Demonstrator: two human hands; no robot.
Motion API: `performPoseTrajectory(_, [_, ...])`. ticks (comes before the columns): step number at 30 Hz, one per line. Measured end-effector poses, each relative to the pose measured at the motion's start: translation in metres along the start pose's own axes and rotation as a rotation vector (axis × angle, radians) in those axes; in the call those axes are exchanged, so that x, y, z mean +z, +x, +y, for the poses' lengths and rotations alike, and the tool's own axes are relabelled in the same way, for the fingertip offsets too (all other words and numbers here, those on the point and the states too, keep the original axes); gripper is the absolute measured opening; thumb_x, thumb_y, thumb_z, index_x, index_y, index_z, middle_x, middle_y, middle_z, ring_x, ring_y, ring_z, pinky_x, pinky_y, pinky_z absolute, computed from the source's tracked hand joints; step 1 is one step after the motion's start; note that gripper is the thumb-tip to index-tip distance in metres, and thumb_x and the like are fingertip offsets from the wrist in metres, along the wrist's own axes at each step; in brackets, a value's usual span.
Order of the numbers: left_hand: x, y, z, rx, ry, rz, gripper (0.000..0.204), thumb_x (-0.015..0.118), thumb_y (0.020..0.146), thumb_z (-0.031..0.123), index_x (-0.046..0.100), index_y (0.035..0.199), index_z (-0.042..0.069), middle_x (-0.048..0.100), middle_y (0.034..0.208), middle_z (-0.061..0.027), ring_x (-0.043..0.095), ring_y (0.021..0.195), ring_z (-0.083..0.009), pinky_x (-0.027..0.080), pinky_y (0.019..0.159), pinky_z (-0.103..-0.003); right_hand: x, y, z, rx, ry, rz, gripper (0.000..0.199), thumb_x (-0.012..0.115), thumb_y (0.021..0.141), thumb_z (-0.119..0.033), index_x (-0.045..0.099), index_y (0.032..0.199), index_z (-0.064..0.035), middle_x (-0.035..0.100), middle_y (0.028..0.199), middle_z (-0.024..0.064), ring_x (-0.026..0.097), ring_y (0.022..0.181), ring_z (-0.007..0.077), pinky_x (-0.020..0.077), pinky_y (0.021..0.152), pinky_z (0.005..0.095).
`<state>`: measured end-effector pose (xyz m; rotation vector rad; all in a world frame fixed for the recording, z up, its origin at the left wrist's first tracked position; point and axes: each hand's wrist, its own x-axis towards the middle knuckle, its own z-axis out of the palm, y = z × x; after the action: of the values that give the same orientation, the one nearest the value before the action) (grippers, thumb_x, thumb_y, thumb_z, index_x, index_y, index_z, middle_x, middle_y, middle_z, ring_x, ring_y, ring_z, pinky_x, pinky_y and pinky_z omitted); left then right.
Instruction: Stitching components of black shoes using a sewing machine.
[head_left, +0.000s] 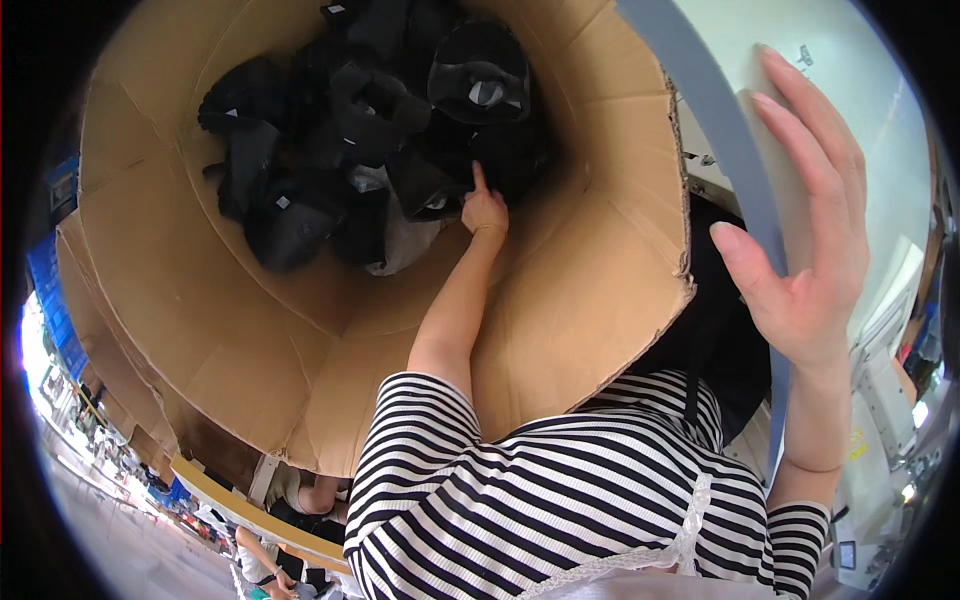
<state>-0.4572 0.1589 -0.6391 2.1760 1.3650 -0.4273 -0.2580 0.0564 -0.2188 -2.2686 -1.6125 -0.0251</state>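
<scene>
A large cardboard box [600, 300] stands open below me, with a heap of black fabric pieces [330, 140] at its bottom, some with small grey patches. My left arm reaches deep into the box. My left hand [485, 212] is at the right side of the heap, fingers curled into a black fabric piece [500, 160] with one finger sticking out. My right hand [810, 230] lies flat with spread fingers on the white table [870, 90] to the right of the box, its thumb at the table's grey rim [730, 140].
My black-and-white striped shirt [560, 500] fills the lower middle. The box's torn cardboard flap [680, 270] butts against the table. A white machine [880, 400] stands at the far right. Other people [260, 560] and blue crates [50, 300] show at the lower left.
</scene>
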Motion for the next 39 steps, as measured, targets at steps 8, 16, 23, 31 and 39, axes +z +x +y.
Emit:
performPoseTrajectory(8, [0.032,0.02,0.033,0.031,0.015,-0.164,0.028,0.059,0.078,0.024,0.059,0.103,0.01,0.06,0.102,-0.0242,0.062,0.092,-0.0378,0.051,0.081,-0.044,-0.003,-0.005,-0.003,0.093,0.072,0.101,0.044,0.063,0.073,-0.004,0.054,0.116,-0.0022,0.053,0.128,0.0108,0.048,0.118,0.029,0.0362,0.1,0.0372])
performPoseTrajectory(16, [-0.133,-0.006,-0.022,-0.15,-0.656,-0.181,0.022,0.058,0.071,0.015,0.063,0.085,-0.001,0.063,0.069,-0.0136,0.065,0.064,-0.0238,0.055,0.057,-0.036,0.006,-0.021,0.009,0.029,0.07,0.279,0.038,0.065,0.074,-0.011,0.057,0.11,-0.0018,0.055,0.121,0.0076,0.049,0.114,0.0229,0.0347,0.1,0.0367])
performPoseTrajectory(23, [-0.395,-0.114,-0.053,0.334,-1.031,0.051,0.022,0.053,0.064,0.0,0.063,0.084,0.004,0.06,0.078,0.0005,0.054,0.066,-0.0078,0.036,0.052,-0.018,-0.009,-0.031,-0.003,-0.1,0.09,0.186,0.065,0.066,0.072,-0.014,0.041,0.131,-0.0049,0.043,0.134,0.0132,0.042,0.123,0.0264,0.0296,0.105,0.039])
performPoseTrajectory(31, [-0.556,-0.215,0.026,0.932,-1.157,0.305,0.032,0.049,0.081,0.004,0.055,0.111,-0.006,0.061,0.104,-0.0139,0.062,0.088,-0.0199,0.048,0.081,-0.03,-0.093,-0.053,-0.042,-0.286,0.101,0.646,0.064,0.07,0.067,-0.016,0.047,0.126,-0.012,0.062,0.103,0.0042,0.058,0.098,0.02,0.041,0.092,0.0358])
performPoseTrajectory(39, [-0.492,-0.187,0.222,1.306,-0.842,0.014,0.048,0.048,0.079,0.007,0.05,0.127,-0.002,0.052,0.126,-0.0104,0.05,0.113,-0.0171,0.038,0.096,-0.026,-0.184,-0.247,-0.045,0.324,0.228,0.723,0.019,0.072,0.074,-0.008,0.066,0.092,-0.0027,0.067,0.083,0.01,0.065,0.07,0.0233,0.0499,0.065,0.0295])
